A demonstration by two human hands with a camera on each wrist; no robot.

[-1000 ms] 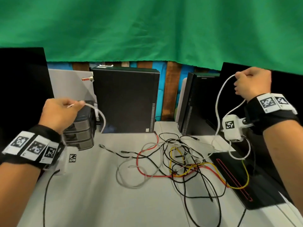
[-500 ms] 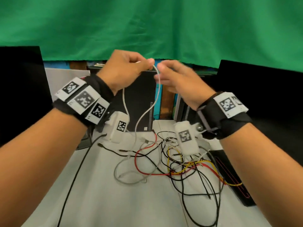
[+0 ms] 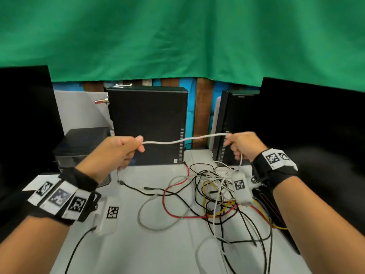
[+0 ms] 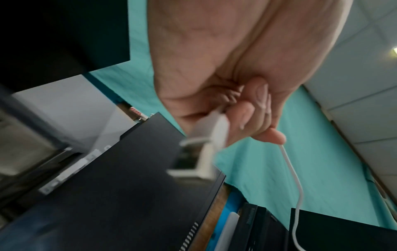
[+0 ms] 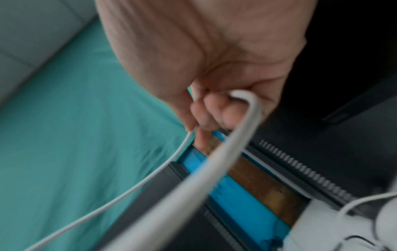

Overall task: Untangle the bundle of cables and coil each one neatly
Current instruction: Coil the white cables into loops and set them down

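A: Hands raised above the bench (image 3: 138, 254): the left hand (image 3: 116, 151) and right hand (image 3: 242, 146) each pinch a white cable (image 3: 183, 139), stretched nearly level between them.

B: And the grip?

A: Both fists are curled tight on it. In the left wrist view the fingers (image 4: 253, 118) fold over the cable (image 4: 294, 173); in the right wrist view it loops out from the fist (image 5: 214, 76).

B: The rest of the bundle?

A: The tangle of cables (image 3: 215, 198), red, yellow, black and white, lies on the bench below the right hand, in front of a black computer case (image 3: 148, 125).
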